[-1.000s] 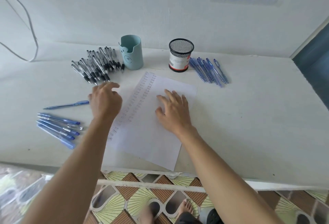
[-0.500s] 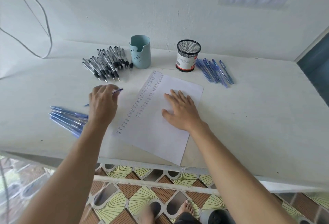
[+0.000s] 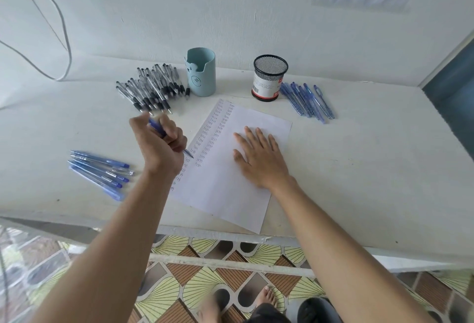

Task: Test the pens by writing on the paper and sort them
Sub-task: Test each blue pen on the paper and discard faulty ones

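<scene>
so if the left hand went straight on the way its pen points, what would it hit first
The paper. The left hand grips a blue pen whose tip slants toward the sheet's left edge, by the written columns; how high it hovers is unclear.

Pen [image 3: 157, 127] mid hidden in left hand [image 3: 160, 144]; paper [image 3: 225, 181] txt too small.

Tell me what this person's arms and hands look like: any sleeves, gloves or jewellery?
Both are bare. The left hand and right hand wear no gloves, and no ring shows on the fingers in view. The left forearm and right forearm carry no sleeve, watch or bracelet as far up as the frame reaches.
</scene>
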Action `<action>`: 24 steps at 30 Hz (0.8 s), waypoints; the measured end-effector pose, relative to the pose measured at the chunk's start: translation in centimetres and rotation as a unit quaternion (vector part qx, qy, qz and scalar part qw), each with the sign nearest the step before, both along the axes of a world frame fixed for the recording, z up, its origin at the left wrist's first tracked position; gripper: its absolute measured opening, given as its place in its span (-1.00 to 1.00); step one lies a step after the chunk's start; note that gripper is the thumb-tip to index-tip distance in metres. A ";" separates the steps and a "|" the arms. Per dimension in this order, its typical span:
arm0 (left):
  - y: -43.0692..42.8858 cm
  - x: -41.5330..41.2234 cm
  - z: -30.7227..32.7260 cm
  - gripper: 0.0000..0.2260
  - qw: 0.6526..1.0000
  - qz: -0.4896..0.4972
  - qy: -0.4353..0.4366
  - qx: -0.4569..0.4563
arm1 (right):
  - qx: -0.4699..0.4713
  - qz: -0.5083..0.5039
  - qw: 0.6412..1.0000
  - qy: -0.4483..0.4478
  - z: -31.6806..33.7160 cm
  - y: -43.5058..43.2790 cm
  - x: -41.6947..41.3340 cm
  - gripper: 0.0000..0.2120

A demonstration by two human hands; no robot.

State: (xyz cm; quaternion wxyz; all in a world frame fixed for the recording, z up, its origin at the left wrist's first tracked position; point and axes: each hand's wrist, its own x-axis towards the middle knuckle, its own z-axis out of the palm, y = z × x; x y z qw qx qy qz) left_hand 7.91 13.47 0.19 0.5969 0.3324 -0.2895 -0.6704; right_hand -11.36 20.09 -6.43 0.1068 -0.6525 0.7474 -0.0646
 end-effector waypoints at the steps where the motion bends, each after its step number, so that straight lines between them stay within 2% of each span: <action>1: -0.1 0.1 -0.2 -0.52 1.000 -0.004 0.025 0.014 | -0.001 0.000 1.000 0.002 0.0 0.0 0.0 -0.46; 3: -0.5 0.4 -0.7 -0.54 0.998 -0.026 0.045 0.021 | -0.003 0.003 1.000 0.008 0.0 0.0 0.0 -0.46; 6: -1.2 0.7 -1.8 -0.70 0.998 -0.038 -0.046 -0.005 | -0.004 0.003 1.000 0.013 0.0 0.0 -0.1 -0.45; 9: -1.7 1.0 -2.4 -0.88 0.996 -0.047 -0.070 0.004 | -0.008 -0.002 1.000 0.009 -0.1 0.0 -0.1 -0.45; 11: -1.9 1.2 -2.6 -0.81 0.996 -0.039 -0.074 0.019 | -0.014 -0.005 1.000 0.004 -0.1 0.0 0.0 -0.45; 13: -2.1 1.6 -2.9 -0.70 0.998 -0.045 -0.033 0.034 | -0.020 -0.006 1.000 0.001 -0.2 0.0 0.0 -0.46; 15: -2.2 1.9 -3.6 -0.69 0.997 -0.072 -0.022 0.015 | -0.020 -0.007 1.000 -0.004 -0.2 0.0 0.0 -0.46; 18: -2.0 1.5 -4.8 -0.50 0.988 -0.074 -0.133 -0.019 | -0.022 -0.009 1.000 -0.007 -0.2 0.0 -0.1 -0.47; 19: -1.7 1.4 -4.9 -0.52 0.981 -0.062 -0.181 -0.034 | -0.024 -0.009 1.000 -0.008 -0.2 0.0 -0.1 -0.47; 22: -1.4 1.5 -5.5 -0.81 0.939 -0.046 -0.327 -0.097 | -0.026 -0.011 1.000 -0.012 -0.1 0.0 0.0 -0.48; 24: -1.2 1.6 -5.5 -0.84 0.916 -0.042 -0.383 -0.115 | -0.026 -0.011 1.000 -0.013 -0.1 0.0 0.0 -0.48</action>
